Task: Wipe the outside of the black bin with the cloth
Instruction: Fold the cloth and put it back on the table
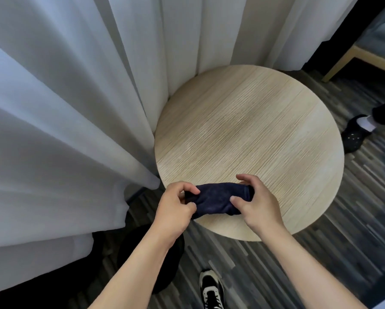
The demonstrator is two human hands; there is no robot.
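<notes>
A dark navy cloth lies bunched at the near edge of the round wooden table. My left hand pinches its left end, and my right hand grips its right end. On the floor below my left forearm stands the black bin, a dark round shape mostly hidden by that arm and partly by the curtain.
White curtains hang at the left and behind the table. My own black-and-white shoe is on the striped floor. Another person's foot in a dark shoe stands right of the table. A wooden chair leg is at the far right.
</notes>
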